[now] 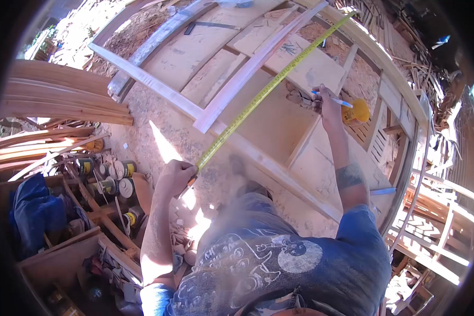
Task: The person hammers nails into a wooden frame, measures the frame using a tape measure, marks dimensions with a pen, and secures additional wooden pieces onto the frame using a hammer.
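Note:
A yellow tape measure [268,88] is stretched diagonally over a wooden frame [276,171], its far end near the frame's upper edge. My left hand [175,176] is closed on the near end of the tape, low in the middle of the view. Beside the tape lies a long pale wooden board [258,66], roughly parallel to it. My right hand [327,108] is closed around a blue and white pen [341,102], held above the frame's panels and apart from the tape. Just right of that hand sits a yellow round container [357,111].
Curved planks [63,92] are stacked at the left. Below them, paint cans [125,168] and a blue cloth [37,203] lie among wooden boxes [63,253]. Timber pieces [432,231] stand at the right, and wood scraps [411,58] are heaped behind the frame.

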`<action>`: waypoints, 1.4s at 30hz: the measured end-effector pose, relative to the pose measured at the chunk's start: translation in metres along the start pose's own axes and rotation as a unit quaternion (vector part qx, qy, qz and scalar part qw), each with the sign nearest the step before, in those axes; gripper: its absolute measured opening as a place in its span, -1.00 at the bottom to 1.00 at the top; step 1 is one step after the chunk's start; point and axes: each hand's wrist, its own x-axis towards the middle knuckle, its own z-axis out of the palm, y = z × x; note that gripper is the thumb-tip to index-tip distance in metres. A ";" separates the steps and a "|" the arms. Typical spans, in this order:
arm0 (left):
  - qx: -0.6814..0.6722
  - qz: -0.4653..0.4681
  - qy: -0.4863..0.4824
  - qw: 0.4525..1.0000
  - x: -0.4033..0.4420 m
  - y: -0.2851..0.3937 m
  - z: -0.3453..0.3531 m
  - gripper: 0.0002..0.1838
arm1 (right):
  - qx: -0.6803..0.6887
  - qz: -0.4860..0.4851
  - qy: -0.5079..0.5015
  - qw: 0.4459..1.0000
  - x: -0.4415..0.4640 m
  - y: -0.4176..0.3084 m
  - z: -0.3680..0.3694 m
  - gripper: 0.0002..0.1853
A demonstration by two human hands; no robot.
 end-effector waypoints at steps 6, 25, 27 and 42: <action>0.025 -0.021 0.013 0.999 0.012 0.022 -0.002 -0.65 | 0.047 0.109 0.106 0.987 0.208 0.000 -0.028 -0.46; -0.043 -0.113 0.047 0.992 0.028 0.067 -0.002 -0.64 | -0.074 0.024 0.104 0.992 0.405 -0.015 0.039 -0.67; -0.038 -0.103 0.060 0.992 0.030 0.065 -0.001 -0.63 | -0.067 0.037 0.092 0.993 0.367 -0.041 0.058 -0.67; -0.034 -0.124 0.031 0.991 0.037 0.053 -0.003 -0.67 | -0.038 -0.021 0.056 0.998 0.416 -0.015 0.037 -0.54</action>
